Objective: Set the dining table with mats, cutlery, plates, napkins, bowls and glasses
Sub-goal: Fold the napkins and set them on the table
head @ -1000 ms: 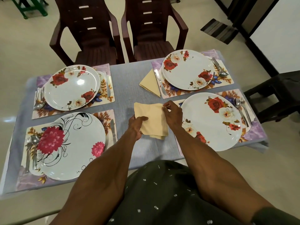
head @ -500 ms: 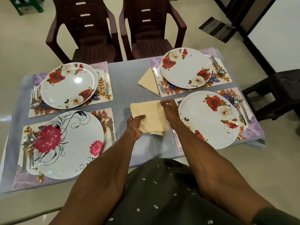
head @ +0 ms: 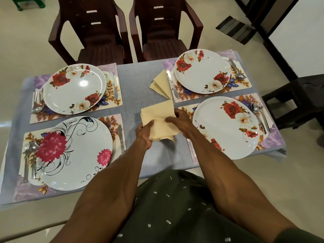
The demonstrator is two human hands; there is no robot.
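Note:
A pale yellow napkin (head: 158, 114) is held over the middle of the grey table (head: 136, 85). My left hand (head: 144, 133) grips its near left corner, thumb on top. My right hand (head: 180, 121) pinches its right edge. A second folded yellow napkin (head: 161, 84) lies beside the knife (head: 172, 86) of the far right setting. Floral plates sit on mats: far left (head: 74, 88), near left (head: 73, 153), far right (head: 202, 71), near right (head: 226, 127). Each setting has a knife, spoon and fork.
Two dark brown plastic chairs (head: 91, 30) (head: 164, 27) stand at the far side of the table. A dark stool (head: 298, 100) is at the right. My lap in green cloth (head: 175, 207) is at the near edge.
The napkin has shifted slightly away from me toward the far right setting. My right hand moved from its top edge down onto its right side. The left hand keeps its hold.

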